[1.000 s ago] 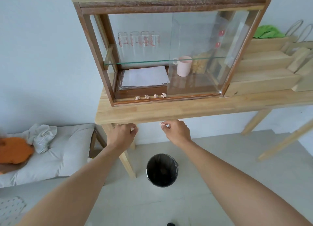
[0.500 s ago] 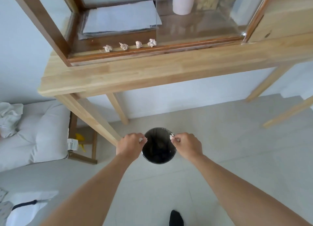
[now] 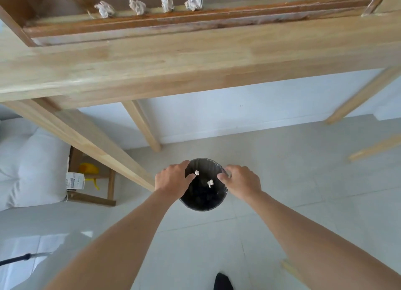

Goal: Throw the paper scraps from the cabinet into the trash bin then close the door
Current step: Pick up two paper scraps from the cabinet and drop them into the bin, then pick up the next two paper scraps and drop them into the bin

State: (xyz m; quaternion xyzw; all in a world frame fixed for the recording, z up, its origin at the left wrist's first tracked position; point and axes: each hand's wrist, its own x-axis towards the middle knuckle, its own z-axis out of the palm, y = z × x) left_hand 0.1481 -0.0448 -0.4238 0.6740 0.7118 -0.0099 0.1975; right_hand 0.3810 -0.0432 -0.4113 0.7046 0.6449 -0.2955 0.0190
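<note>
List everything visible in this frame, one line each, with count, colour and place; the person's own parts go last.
paper scraps on cabinet: 4, off-white, in a row along the cabinet's front edge
falling scraps: 2, white, over the bin's mouth, between the hands
trash bin: 1, black liner, on the floor below the hands
cabinet: 1, dark brown frame, on the table
table: 1, light wood, top of view
cushion: 1, white, left
cable: 1, black, lower left floor
left hand: 1, over the bin's left rim, fingers open
right hand: 1, over the bin's right rim, fingers open
foot: 1, black sock, bottom edge
</note>
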